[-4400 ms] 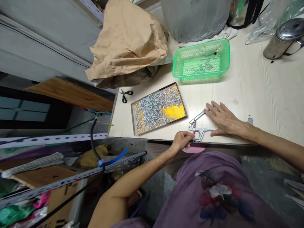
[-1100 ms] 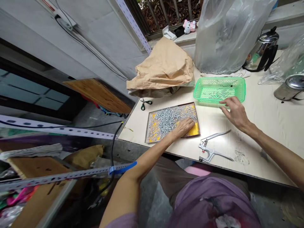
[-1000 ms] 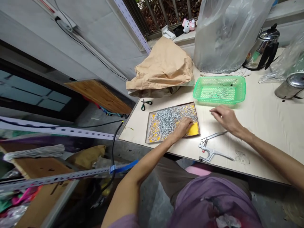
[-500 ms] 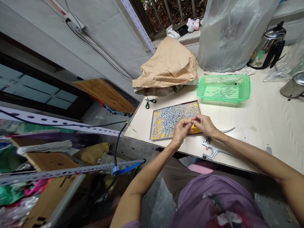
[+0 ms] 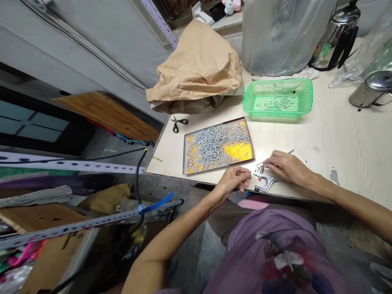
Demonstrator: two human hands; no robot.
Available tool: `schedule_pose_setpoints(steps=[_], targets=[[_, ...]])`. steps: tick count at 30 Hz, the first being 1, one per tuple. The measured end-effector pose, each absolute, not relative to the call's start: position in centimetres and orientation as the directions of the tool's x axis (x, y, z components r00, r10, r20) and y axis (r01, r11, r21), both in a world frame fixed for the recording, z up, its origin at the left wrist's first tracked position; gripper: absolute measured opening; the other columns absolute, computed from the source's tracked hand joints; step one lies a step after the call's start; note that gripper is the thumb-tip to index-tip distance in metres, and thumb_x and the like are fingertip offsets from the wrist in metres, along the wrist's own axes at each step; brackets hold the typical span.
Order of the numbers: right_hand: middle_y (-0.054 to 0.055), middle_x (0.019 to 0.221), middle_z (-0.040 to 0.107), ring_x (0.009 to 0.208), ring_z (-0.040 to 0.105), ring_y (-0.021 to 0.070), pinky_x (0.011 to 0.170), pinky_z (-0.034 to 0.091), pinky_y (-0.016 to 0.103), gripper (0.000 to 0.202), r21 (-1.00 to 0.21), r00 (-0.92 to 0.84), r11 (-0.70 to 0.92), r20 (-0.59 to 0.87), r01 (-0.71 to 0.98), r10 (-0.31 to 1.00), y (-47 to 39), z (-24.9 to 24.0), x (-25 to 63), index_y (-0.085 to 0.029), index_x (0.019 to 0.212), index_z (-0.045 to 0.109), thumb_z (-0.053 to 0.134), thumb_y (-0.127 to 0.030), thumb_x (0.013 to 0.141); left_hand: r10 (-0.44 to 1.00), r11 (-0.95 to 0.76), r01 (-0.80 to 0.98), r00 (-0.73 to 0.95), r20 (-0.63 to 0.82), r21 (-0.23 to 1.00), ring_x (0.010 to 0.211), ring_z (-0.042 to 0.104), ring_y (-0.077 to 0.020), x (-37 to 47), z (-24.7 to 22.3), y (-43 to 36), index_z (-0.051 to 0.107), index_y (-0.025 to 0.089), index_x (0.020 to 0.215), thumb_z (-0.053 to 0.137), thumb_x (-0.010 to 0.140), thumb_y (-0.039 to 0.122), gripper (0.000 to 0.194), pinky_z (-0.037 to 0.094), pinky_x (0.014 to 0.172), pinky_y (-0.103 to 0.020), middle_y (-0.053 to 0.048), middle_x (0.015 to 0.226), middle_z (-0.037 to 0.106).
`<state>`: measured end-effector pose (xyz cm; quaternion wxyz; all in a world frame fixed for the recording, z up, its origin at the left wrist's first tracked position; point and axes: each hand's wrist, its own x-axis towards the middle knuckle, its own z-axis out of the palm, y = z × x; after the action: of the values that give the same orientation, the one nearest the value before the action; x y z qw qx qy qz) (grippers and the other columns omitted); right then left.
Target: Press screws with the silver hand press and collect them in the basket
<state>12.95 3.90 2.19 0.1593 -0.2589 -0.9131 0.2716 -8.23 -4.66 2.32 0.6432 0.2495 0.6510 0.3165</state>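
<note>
My left hand (image 5: 235, 179) hovers by the table's front edge, just below the tray. Its thumb and fingertips are pinched together around something too small to make out. To its right lie metal hand pliers (image 5: 269, 181) with a wide C-shaped jaw, a spring and a red part. My right hand (image 5: 288, 166) is closed over the upper part of these pliers, its fingers slightly blurred. A shallow rectangular tray (image 5: 184, 155) with a yellow bottom holds a great many small silver metal pins. Part of its yellow floor shows at the right.
A green plastic basket (image 5: 278, 114) with some similar pins stands behind. Small scissors (image 5: 177, 123) lie left of the tray, near a crumpled brown paper bag (image 5: 199, 65). A large plastic bag (image 5: 284, 41), a kettle (image 5: 335, 36) and a metal cup (image 5: 372, 87) stand farther back.
My hands were together over the tray's right corner; now they are apart. The right one has moved to the pliers, and the left has drawn back towards the table edge. The view has shifted.
</note>
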Motion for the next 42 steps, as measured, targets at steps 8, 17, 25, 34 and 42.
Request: schedule_pose_setpoints(steps=[8,17,25,34,42], targets=[[0.008,0.085,0.058,0.071,0.055,0.0172,0.06,0.041,0.028,0.032,-0.442,-0.791,0.716,0.024,0.54,0.611,-1.3,-1.4,18.7,-0.015,0.096,0.066,0.035,-0.021,0.1,0.659,0.744,0.198,-0.063,-0.749,0.638,0.034,0.031,-0.0028,-5.3,0.7,-4.8,0.063,0.011,0.07,0.068,0.078,0.026,0.017,0.018,0.036,-0.017,0.01,0.041,0.04],[0.007,0.086,0.059,0.072,0.055,0.0171,0.06,0.037,0.028,0.024,-0.395,-0.783,0.719,-0.002,0.572,0.622,-1.8,-1.8,18.7,-0.014,0.094,0.062,0.039,-0.009,0.095,0.666,0.704,0.4,-0.085,-0.741,0.586,0.037,0.032,-0.0043,-5.0,0.9,-4.7,0.061,0.013,0.065,0.063,0.078,0.027,0.019,0.024,0.043,-0.019,0.01,0.041,0.039],[0.008,0.085,0.058,0.07,0.052,0.0169,0.06,0.036,0.028,0.025,-0.4,-0.784,0.719,0.0,0.569,0.62,-2.2,-1.7,18.5,-0.014,0.092,0.06,0.037,-0.004,0.093,0.642,0.674,0.547,-0.103,-0.76,0.496,0.038,0.038,-0.0058,-5.3,0.6,-4.4,0.063,0.013,0.065,0.064,0.078,0.024,0.017,0.026,0.044,-0.019,0.008,0.04,0.044],[0.02,0.13,0.053,0.112,0.052,0.0317,0.085,0.045,0.042,0.053,-0.368,-0.794,0.738,-0.004,0.566,0.607,1.2,-0.8,19.3,-0.015,0.127,0.051,0.051,-0.055,0.091,0.533,0.779,0.436,-0.081,-0.842,0.45,0.033,0.03,-0.0046,-5.7,0.2,-4.6,0.063,0.013,0.07,0.067,0.08,0.029,0.019,0.016,0.039,-0.019,0.008,0.038,0.041],[0.021,0.127,0.057,0.115,0.048,0.0374,0.099,0.031,0.051,0.097,-0.15,-0.83,0.816,-0.068,0.558,0.554,4.2,-1.3,18.2,-0.011,0.144,0.035,0.065,-0.066,0.071,0.54,0.765,0.456,-0.07,-0.839,0.455,0.033,0.03,-0.0045,-5.4,0.3,-4.2,0.055,0.015,0.06,0.068,0.079,0.028,0.026,0.016,0.039,-0.02,0.009,0.039,0.039]])
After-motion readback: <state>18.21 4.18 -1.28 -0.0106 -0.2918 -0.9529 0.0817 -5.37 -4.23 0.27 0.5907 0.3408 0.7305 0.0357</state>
